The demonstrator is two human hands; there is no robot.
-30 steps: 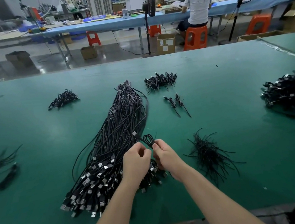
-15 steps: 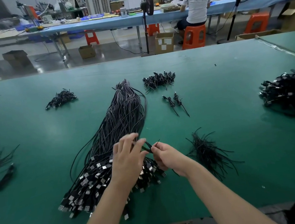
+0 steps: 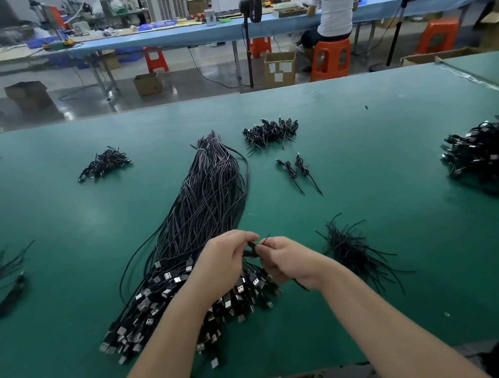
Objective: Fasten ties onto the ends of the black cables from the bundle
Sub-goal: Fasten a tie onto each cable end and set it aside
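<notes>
Hands meet above the bundle (image 3: 202, 225) near the table (image 3: 411, 310) front edge: left hand (image 3: 224, 261) pinches a coiled cable end (image 3: 250, 248), right hand (image 3: 287, 259) pinches a tie (image 3: 265, 239) there. Loose ties (image 3: 352, 247) lie just right; bare green surface stretches beyond toward the far edge.

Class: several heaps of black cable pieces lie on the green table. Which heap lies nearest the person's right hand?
The loose ties heap, just right of the right hand; the other heaps lie further away.
</notes>
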